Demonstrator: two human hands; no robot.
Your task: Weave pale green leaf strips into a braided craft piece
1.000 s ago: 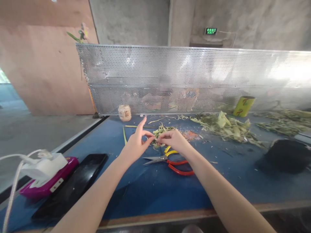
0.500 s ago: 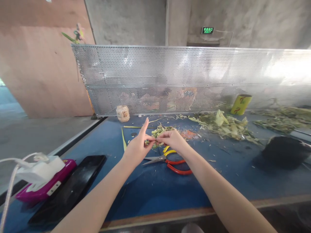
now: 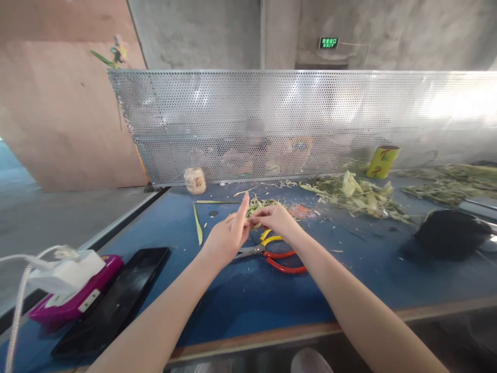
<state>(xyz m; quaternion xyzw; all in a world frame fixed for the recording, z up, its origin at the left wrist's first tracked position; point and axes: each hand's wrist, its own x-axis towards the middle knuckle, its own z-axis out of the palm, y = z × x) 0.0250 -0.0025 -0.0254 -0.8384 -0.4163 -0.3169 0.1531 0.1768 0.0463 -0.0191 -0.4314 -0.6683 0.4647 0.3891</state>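
Observation:
My left hand point(image 3: 227, 237) and my right hand point(image 3: 275, 219) meet over the blue table point(image 3: 240, 300), just above a small pile of green plant scraps point(image 3: 261, 205). Both pinch a small green plant piece between thumb and fingers. The left index finger sticks up straight. Red-and-yellow-handled scissors point(image 3: 274, 252) lie on the table right under the hands, blades pointing left.
A black phone point(image 3: 116, 298) and a magenta device point(image 3: 70, 298) with a white charger point(image 3: 64, 267) lie at the left. Leaf heaps point(image 3: 357, 194) spread at the back right, by a yellow cup point(image 3: 382, 161). A twine roll point(image 3: 194, 180) stands before the perforated metal screen point(image 3: 310, 119). A black object point(image 3: 450, 235) sits right.
The left hand has closed in against the right hand, its fingers now tighter together. The view has shifted slightly; the scissors stay put.

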